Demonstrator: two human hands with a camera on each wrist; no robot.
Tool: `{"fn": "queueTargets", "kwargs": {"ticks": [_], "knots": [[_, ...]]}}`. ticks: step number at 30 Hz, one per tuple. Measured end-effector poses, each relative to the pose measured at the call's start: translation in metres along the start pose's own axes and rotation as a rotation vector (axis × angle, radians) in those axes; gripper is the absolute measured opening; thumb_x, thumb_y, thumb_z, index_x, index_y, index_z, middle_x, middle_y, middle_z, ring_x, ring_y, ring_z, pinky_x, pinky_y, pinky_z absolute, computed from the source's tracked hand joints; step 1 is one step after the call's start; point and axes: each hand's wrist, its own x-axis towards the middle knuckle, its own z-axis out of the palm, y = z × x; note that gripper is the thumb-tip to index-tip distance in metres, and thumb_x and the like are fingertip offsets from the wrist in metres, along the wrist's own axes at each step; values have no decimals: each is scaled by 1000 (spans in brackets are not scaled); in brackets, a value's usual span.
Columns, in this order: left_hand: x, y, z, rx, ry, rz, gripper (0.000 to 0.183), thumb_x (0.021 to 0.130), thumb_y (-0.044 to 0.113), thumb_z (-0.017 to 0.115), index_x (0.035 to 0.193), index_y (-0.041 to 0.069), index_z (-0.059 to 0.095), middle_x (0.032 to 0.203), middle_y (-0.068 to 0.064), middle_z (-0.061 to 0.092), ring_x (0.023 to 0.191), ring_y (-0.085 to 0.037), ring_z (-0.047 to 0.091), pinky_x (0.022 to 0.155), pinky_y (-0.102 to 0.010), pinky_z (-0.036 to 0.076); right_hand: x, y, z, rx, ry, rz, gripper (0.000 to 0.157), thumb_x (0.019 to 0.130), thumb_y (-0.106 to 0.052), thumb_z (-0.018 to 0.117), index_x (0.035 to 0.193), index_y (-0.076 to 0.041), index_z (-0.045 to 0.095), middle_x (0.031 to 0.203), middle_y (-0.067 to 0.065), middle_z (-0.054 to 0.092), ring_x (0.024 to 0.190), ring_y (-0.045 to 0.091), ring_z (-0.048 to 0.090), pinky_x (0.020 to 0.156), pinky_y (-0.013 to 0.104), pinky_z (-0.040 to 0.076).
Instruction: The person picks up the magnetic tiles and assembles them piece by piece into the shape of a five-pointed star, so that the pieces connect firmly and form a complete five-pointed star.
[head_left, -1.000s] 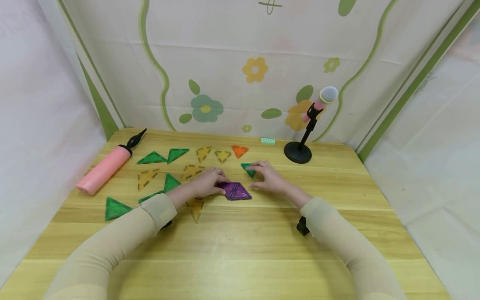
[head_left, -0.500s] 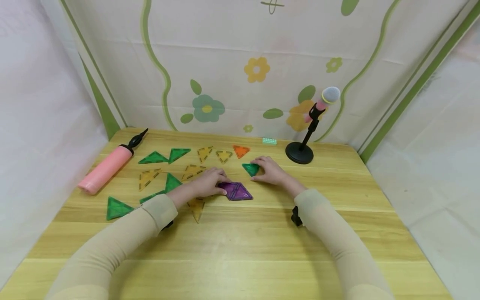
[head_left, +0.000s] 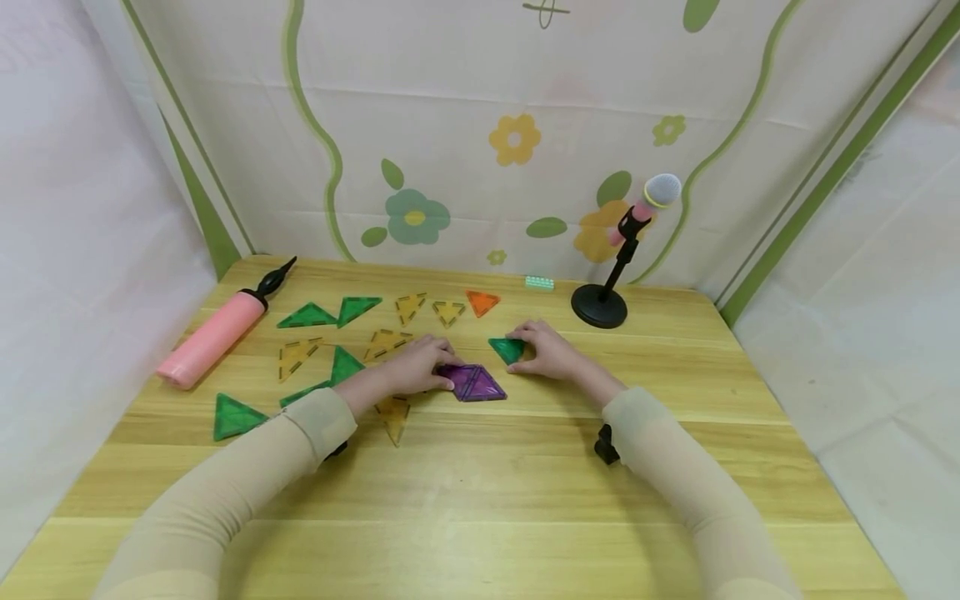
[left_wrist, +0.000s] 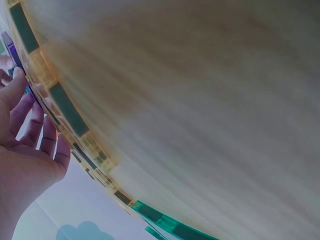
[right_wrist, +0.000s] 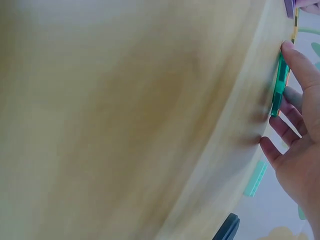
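My left hand (head_left: 416,367) holds the left side of two purple triangular magnetic tiles (head_left: 482,386), which lie edge to edge on the table. In the left wrist view its thumb and fingers are at the edge of the purple tile (left_wrist: 15,54). To the right, my right hand (head_left: 557,355) pinches a small green triangular magnetic tile (head_left: 505,350) between thumb and fingers. This green tile (right_wrist: 280,82) stays a short gap away from the purple pair, at its upper right. The left hand partly covers the purple pair.
Green tiles (head_left: 235,417) and yellow tiles (head_left: 297,357) lie around the left arm. An orange tile (head_left: 482,302) and a mint toy brick (head_left: 539,282) lie farther back. A pink hand pump (head_left: 213,339) is at left, a microphone on a stand (head_left: 600,305) at back right.
The right hand has taken a pinch on the green tile and drawn it slightly nearer to me and rightward. The left hand stays at the purple tiles.
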Motion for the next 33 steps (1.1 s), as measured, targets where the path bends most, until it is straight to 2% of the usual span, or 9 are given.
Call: {"fn": "queueTargets", "kwargs": {"ticks": [11, 15, 22, 27, 33], "knots": [[1, 0, 1, 13, 2, -2, 42, 88, 32, 67, 126, 14, 62, 116, -4, 55, 109, -22, 47, 97, -42, 39, -22, -8, 1, 16, -41, -28, 65, 77, -46, 75, 132, -14, 57, 130, 9, 51, 121, 26, 44, 102, 43, 39], [1, -1, 1, 12, 0, -6, 43, 88, 32, 67, 126, 14, 62, 115, -3, 55, 109, -22, 46, 96, -42, 39, -27, -13, 3, -11, -39, -51, 67, 77, -48, 74, 131, -14, 57, 129, 9, 52, 121, 26, 46, 101, 42, 40], [2, 0, 2, 18, -1, -10, 43, 88, 32, 67, 126, 14, 62, 115, -3, 55, 108, -22, 47, 96, -42, 39, -31, -16, 8, -43, -9, -91, 66, 76, -48, 75, 129, -13, 59, 125, 7, 55, 115, 23, 50, 98, 41, 42], [2, 1, 1, 18, -5, -15, 43, 88, 31, 67, 126, 14, 62, 115, -3, 55, 108, -21, 47, 96, -41, 39, -30, -15, 11, -76, -6, -99, 67, 76, -51, 73, 131, -16, 57, 127, 7, 54, 118, 23, 49, 100, 42, 41], [0, 2, -1, 17, -7, -14, 42, 88, 31, 67, 126, 13, 62, 115, -3, 55, 109, -22, 46, 96, -42, 39, -32, -19, 13, -78, -14, -96, 66, 77, -52, 72, 133, -20, 56, 129, 7, 52, 120, 25, 46, 100, 48, 37]]}}
